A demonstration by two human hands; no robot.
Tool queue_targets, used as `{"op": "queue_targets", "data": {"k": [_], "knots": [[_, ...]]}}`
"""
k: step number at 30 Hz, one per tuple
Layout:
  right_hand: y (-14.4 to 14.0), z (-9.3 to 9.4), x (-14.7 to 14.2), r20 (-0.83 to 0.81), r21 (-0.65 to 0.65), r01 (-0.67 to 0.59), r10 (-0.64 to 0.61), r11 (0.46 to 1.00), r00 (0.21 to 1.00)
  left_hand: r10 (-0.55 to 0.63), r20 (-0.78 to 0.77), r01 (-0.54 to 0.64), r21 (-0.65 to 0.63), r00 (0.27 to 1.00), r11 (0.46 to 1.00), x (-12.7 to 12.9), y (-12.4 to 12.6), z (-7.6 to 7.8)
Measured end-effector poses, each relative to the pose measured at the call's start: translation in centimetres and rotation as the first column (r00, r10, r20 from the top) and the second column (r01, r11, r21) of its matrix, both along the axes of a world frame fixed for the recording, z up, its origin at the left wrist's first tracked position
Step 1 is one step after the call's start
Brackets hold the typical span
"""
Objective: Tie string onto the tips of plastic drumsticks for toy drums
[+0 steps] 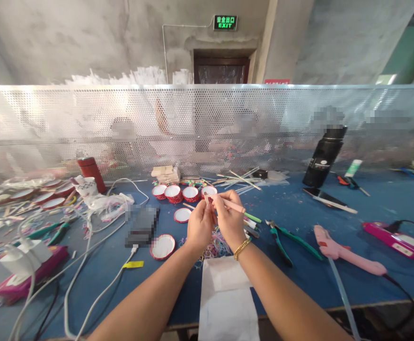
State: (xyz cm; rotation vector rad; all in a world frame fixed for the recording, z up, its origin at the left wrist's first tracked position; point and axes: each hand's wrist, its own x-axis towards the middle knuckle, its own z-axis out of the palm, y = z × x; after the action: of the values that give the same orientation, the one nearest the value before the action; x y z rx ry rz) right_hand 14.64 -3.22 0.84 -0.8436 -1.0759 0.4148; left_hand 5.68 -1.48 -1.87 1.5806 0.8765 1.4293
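Note:
My left hand (200,225) is closed in a pinch around a small pale piece (207,198), perhaps wood, that shows above the fingertips. Close against it, my right hand (231,220) grips a slim pale-pink pen-like stick (234,205), whose tip is hidden by the fingers. Just beyond the hands stand several round red-rimmed pieces with white faces (190,193). One more white-faced disc (163,246) lies to the left of my left forearm. Below the hands there is a heap of coloured thin loops or threads (218,246), with a white paper sheet (230,303) at the table's edge.
At right lie green-handled pliers (286,241), a pink glue gun (348,253) and a magenta power strip (398,240). A black bottle (324,158) stands behind them. Left are a phone (143,226), white cables and a red flask (92,174). A perforated metal screen (199,123) runs across the back.

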Motion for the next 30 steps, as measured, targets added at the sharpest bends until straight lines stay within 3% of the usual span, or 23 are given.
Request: {"op": "queue_targets", "data": {"k": [30], "knots": [[-0.08,0.06,-0.02,-0.003,-0.005,-0.042,0.042,0.999,0.999,0.025,-0.013,-0.025,0.003,1.0,1.0,-0.06,0.01,-0.02]]}}
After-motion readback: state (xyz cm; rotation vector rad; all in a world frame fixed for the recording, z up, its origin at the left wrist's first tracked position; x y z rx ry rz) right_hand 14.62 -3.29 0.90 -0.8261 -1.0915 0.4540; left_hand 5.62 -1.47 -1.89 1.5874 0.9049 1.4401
